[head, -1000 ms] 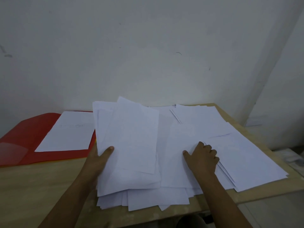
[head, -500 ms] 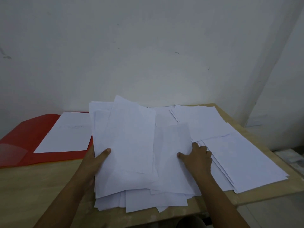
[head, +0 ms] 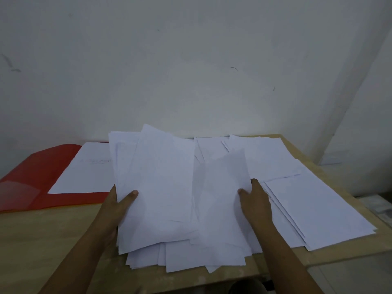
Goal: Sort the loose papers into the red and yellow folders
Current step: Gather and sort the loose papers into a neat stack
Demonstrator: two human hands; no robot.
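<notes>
Loose white papers (head: 297,200) cover the middle and right of the wooden table. My left hand (head: 118,209) grips a gathered stack of sheets (head: 157,187) at its left edge, thumb on top. My right hand (head: 256,202) pinches a single sheet (head: 220,198), which lifts and curls toward the stack. An open red folder (head: 31,179) lies at the left with one printed sheet (head: 87,168) inside. A thin yellow edge (head: 63,206) shows under the folder's front side.
The table (head: 42,247) stands against a white wall, bare wood at the front left. Its right edge drops off beside a lower surface (head: 377,206). Sheets overhang the front edge slightly.
My right hand has slid left, dragging one sheet from the spread papers toward the stack in my left hand; the sheet now lifts off the pile. The left hand stays nearly still.
</notes>
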